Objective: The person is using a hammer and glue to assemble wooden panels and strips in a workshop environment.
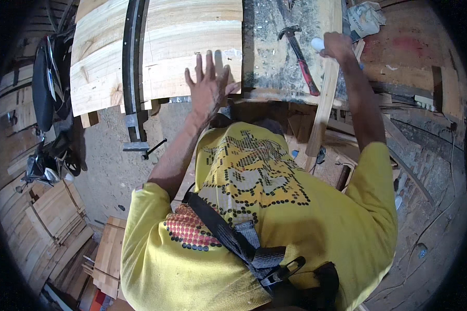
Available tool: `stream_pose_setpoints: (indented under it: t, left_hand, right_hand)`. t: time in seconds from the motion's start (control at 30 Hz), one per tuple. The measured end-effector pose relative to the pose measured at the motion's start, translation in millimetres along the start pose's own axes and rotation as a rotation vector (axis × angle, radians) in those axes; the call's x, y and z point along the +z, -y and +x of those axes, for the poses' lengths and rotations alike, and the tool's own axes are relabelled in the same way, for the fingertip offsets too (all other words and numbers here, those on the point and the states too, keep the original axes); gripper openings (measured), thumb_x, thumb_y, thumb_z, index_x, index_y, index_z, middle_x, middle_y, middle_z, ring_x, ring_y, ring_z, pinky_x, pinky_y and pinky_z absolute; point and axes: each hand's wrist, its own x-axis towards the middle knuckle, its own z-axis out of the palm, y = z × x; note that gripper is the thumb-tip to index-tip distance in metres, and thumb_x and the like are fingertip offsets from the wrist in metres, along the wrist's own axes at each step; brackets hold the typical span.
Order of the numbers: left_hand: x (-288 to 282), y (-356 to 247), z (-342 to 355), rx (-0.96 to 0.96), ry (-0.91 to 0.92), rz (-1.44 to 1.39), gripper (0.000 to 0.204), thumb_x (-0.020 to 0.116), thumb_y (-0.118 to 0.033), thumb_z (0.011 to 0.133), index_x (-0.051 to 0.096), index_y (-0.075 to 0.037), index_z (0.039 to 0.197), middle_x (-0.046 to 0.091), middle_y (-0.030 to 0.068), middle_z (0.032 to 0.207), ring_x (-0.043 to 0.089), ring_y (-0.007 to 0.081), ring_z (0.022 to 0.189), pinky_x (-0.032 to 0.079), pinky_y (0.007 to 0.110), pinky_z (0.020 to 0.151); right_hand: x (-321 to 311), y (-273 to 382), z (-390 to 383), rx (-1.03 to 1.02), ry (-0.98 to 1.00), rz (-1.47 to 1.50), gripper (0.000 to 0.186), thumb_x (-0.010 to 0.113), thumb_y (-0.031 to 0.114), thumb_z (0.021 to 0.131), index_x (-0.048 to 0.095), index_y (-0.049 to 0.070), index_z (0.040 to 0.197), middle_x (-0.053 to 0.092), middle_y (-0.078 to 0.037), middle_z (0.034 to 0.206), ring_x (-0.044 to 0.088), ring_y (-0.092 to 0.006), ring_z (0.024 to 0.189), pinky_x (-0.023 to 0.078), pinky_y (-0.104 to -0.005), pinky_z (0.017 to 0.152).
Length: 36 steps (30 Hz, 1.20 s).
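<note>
Wood panel (192,36), 11 o'clock; left hand (208,89) spread over near edge, likely steadying;
right hand (339,46), 1:30, curled round white object (317,44); hammer (299,53), 1 o'clock, probably parked within reach.

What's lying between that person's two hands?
In the head view, a hammer lies on the stained worktop between the left hand, spread over the wooden panel, and the right hand, which holds a white object.

a pale wooden panel (168,49) lies flat, left of a white, seemingly bottle-like object (317,44).
</note>
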Motion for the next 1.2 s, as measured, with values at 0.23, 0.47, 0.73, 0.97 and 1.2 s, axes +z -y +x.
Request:
stream_pose_setpoints:
  t: [0.23,0.47,0.73,0.97,1.2]
  left_hand:
    - [1.5,51.3,-28.6,-0.231,-0.132,0.034,0.064,0.048,-0.069,0.093,0.055,-0.029,0.143,0.02,0.0241,0.164,0.016,0.0454,0.151,0.012,0.076,0.112]
    - [-9.2,54.6,-50.3,-0.348,-0.043,-0.019,0.077,0.055,-0.075,0.085,0.054,-0.028,0.145,0.016,0.0242,0.164,0.011,0.0458,0.152,0.014,0.076,0.109]
    - [-4.8,48.9,-46.6,-0.37,0.0,-0.043,0.071,0.057,-0.066,0.091,0.051,-0.025,0.148,0.014,0.0214,0.166,0.01,0.0422,0.153,0.014,0.076,0.109]
    - [-12.7,45.3,-39.1,-0.381,0.038,-0.049,0.074,0.058,-0.066,0.09,0.052,-0.021,0.148,0.014,0.0219,0.166,0.013,0.0418,0.153,0.017,0.072,0.111]
    - [-8.7,47.6,-44.8,-0.365,-0.014,-0.078,0.073,0.057,-0.066,0.091,0.054,-0.017,0.146,0.018,0.0252,0.164,0.017,0.0444,0.151,0.019,0.07,0.111]
  right_hand:
    - [-27.5,5.5,18.1,-0.084,-0.03,-0.246,0.039,0.078,0.025,0.079,0.069,0.005,0.112,0.072,-0.015,0.109,0.071,-0.0334,0.101,0.056,-0.0449,0.083]
    - [-9.4,46.8,9.5,-0.04,-0.452,-0.003,0.036,0.061,0.022,0.094,0.064,0.005,0.126,0.063,-0.018,0.13,0.062,-0.0322,0.12,0.052,-0.0454,0.098]
    - [102.8,212.4,-3.9,-0.206,-0.571,0.572,0.061,0.053,0.024,0.1,0.034,-0.003,0.151,0.035,-0.027,0.155,0.031,-0.041,0.146,0.026,-0.0481,0.121]
    - [150.6,247.6,-17.6,-0.289,-0.59,0.632,0.051,0.057,0.008,0.084,0.056,-0.008,0.133,0.046,-0.029,0.144,0.039,-0.042,0.14,0.033,-0.0475,0.118]
    - [114.1,190.8,-47.9,-0.769,-0.512,0.366,0.02,0.061,0.007,0.084,0.069,0.003,0.101,0.062,-0.013,0.117,0.057,-0.0282,0.118,0.054,-0.0417,0.092]
